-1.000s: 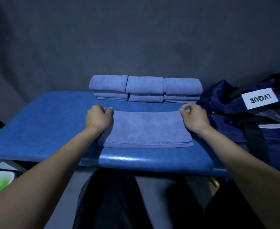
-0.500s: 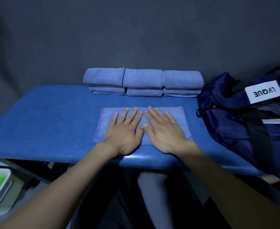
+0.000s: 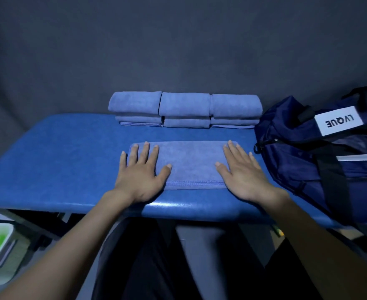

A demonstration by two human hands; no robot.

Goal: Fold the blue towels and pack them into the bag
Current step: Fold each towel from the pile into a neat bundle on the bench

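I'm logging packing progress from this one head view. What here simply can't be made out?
- Bag: head view; its right side is cut off by the frame edge, and its dark folds hide whether anything is inside.
- Towel ends: covered by the left hand and right hand.
- Folded stacks: exact towel count is unclear; the layers blend in dim light.
- White tray: cut off by the left edge, contents blurred.

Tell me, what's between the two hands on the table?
The head view shows the middle of the flat blue towel lying between the left hand and the right hand; both press its ends.
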